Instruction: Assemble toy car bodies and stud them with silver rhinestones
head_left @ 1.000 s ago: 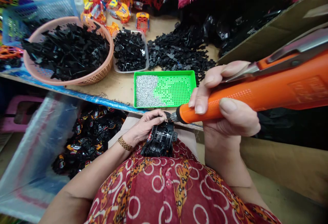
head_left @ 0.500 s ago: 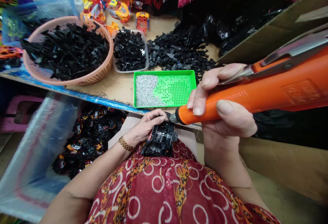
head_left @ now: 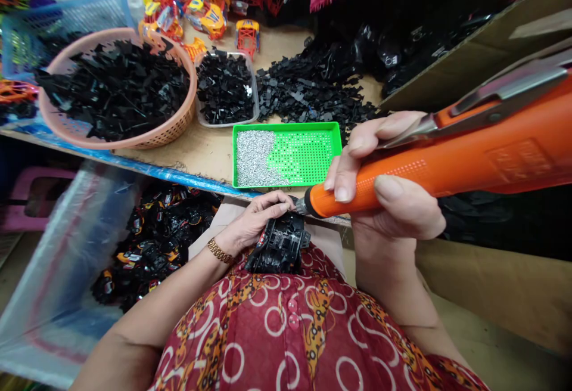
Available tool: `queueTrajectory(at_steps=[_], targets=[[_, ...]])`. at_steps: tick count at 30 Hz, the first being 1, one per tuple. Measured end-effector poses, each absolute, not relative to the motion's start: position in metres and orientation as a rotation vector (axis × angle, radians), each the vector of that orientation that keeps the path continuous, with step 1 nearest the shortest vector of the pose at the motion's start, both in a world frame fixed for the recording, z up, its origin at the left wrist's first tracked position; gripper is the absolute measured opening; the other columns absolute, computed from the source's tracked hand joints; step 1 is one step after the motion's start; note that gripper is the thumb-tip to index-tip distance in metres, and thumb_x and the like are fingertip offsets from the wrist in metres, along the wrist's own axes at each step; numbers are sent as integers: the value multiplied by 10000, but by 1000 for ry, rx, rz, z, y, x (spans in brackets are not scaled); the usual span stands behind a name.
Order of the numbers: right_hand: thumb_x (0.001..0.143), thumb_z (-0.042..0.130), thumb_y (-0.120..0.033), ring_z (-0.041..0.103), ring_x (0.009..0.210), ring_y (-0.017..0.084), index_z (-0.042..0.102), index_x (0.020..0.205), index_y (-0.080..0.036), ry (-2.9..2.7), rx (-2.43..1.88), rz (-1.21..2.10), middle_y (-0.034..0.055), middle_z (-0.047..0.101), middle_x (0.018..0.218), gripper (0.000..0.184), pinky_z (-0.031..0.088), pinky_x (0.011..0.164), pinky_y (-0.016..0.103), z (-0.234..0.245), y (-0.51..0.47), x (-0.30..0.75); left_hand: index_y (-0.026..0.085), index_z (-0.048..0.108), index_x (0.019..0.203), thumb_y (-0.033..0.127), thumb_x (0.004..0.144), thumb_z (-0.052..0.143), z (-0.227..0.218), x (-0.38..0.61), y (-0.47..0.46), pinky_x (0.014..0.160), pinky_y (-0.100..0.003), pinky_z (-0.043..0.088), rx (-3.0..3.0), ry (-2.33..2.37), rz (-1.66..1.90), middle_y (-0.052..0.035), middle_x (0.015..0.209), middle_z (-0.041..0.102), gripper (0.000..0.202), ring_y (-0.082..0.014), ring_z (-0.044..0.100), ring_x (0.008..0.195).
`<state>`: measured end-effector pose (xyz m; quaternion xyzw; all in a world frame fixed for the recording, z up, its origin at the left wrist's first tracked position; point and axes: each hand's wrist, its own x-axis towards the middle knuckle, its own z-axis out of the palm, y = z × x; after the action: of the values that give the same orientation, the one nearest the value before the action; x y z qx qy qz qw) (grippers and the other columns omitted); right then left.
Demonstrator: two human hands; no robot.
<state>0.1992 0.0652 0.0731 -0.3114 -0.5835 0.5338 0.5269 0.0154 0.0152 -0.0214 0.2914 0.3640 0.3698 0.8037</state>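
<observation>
Over the last second little changes: the right hand [head_left: 402, 206] and the electric screwdriver [head_left: 469, 158] it grips edge slightly toward 9 o'clock, while the black toy car [head_left: 281, 245] stays put at 6 o'clock, in front of the patterned red shirt [head_left: 277, 331]. That suggests the work is settled on one spot at the toy's far end, where the metal tip meets it or nearly so; contact is too small to tell. The left hand [head_left: 254, 218] holds that far edge, thumb and forefinger closed together beside the tip; whether they also pinch something small cannot be seen. At 12 o'clock from the toy, on the wooden table [head_left: 210, 152], sits a green tray [head_left: 313, 161] with silver screws [head_left: 252, 158] massed at its 9 o'clock end. A peach basket [head_left: 191, 90] of black pieces stands at 10 o'clock, a clear tub [head_left: 227, 124] of more at 11. Cardboard [head_left: 473, 48] leans at 2 o'clock; toys [head_left: 156, 248] heap beside plastic sheeting [head_left: 58, 272] at 8.
</observation>
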Motion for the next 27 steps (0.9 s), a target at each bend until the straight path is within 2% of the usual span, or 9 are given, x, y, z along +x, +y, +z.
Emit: queueTrajectory(at_steps=[7,11,16,27], targets=[[805,713,-625,659,543,146,665,847,-321,-1332,-705,1269,-24,701,845,310,590,508,316,80,64,194,174,664,795,453,761,836,-16,15,16,748,-282,380,651,812,815,15,799,580,329,-146,513,753],[778,743,-546,583,478,147,609,808,-309,-1269,-670,1239,-22,607,724,275,531,428,311,82,63,191,178,655,774,451,763,831,-15,16,16,726,-278,369,639,817,815,16,788,582,325,-143,498,737],[751,740,-558,546,460,162,588,808,-312,-1254,-693,1252,-27,519,646,294,517,422,327,83,64,190,181,666,771,453,751,842,-15,16,17,718,-280,374,625,819,812,12,789,601,324,-149,508,737],[766,727,-536,556,466,154,595,774,-318,-1278,-669,1235,-31,544,637,255,514,423,311,83,65,190,174,682,749,463,740,851,-21,14,17,753,-304,414,635,826,791,-1,785,630,335,-161,558,735]])
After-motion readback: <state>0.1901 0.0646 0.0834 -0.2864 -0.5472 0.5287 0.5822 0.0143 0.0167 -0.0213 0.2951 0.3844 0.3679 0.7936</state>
